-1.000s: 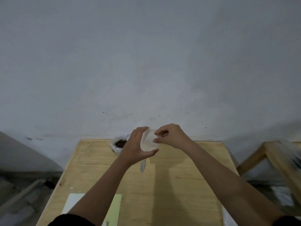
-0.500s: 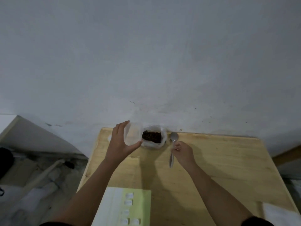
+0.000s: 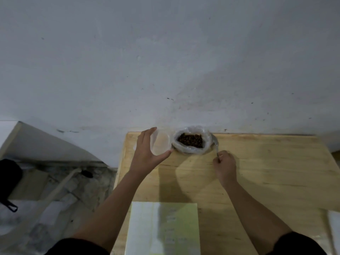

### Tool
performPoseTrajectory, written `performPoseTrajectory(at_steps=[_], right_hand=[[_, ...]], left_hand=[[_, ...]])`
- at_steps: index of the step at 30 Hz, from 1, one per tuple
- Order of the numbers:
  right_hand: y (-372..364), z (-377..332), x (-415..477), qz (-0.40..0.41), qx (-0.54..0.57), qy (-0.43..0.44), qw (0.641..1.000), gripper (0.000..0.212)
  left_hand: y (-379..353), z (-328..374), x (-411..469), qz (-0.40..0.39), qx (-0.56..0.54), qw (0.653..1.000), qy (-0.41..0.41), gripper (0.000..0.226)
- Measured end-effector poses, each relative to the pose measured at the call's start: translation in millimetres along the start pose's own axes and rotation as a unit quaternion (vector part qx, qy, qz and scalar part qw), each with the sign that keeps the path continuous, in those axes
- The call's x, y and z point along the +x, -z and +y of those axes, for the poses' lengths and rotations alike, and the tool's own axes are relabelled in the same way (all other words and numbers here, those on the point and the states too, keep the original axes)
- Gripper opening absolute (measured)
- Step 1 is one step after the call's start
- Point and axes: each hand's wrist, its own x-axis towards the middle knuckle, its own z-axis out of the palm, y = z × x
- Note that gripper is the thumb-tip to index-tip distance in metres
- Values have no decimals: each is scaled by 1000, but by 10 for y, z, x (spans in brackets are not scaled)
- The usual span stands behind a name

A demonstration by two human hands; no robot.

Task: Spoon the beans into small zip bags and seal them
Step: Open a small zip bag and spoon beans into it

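The step in hand looks like the first scoop: one bag is held ready and the spoon has been taken up, but no beans have gone across yet.

The left hand (image 3: 147, 153) is raised at the far left corner of the counter (image 3: 266, 172). Its fingers and thumb curve round a small clear zip bag (image 3: 160, 142), fingers on the left side and thumb under the bottom edge. The bag looks empty. Whether its mouth is open I cannot tell, since the plastic is pale and blurred.

Just right of it, against the wall (image 3: 165, 61), sits a crumpled plastic bag (image 3: 191, 150) with its top rolled open, and the dark beans (image 3: 190, 141) lie in a heap inside. The thumb of the left hand nearly touches this bag's left side.

The right hand (image 3: 225, 164) is to the right of the beans, low over the counter, with its fingers curled and pinching the near end of a spoon (image 3: 216, 146). The spoon runs away from the hand toward the wall, with its bowl close beside the right side of the bean bag. It is smeared, so how it is tilted is unclear.

A sheet of paper (image 3: 163, 227), part white and part pale green, lies at the near edge between the forearms.

Next, I judge, the spoon has to swing left and dip into the beans, then carry a load over to the small bag. That calls for the left hand to hold the mouth wide and steady, close to the source, or beans may spill onto the counter.
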Motion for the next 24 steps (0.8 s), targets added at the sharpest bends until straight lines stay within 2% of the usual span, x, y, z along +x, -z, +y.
performPoseTrajectory(at_steps=[5,7,11,16,18,22,24], right_hand=[[153,-21,-127,25,-1,-35,999,15],[344,-13,-206,67,15,-38,997,15],[758,-28,-221,159,71,-14,985,10],[826,-111,-184,155,209,-71,963,7],[889,-149,-156,151,270,-87,947,2],[999,-329,-155,162,443,-64,879,15],[956,-436,-151,150,487,-53,859,22]], left_hand=[[7,0,32,-18,-12,1000,-10,83],[-5,90,43,-30,-25,999,-23,86],[-71,252,90,-44,-39,997,-42,82],[-83,104,33,-47,-35,998,-18,81],[-99,100,34,-50,-32,998,-17,80],[-137,180,21,-47,-39,998,-24,81],[-159,188,11,-43,-36,998,-31,82]])
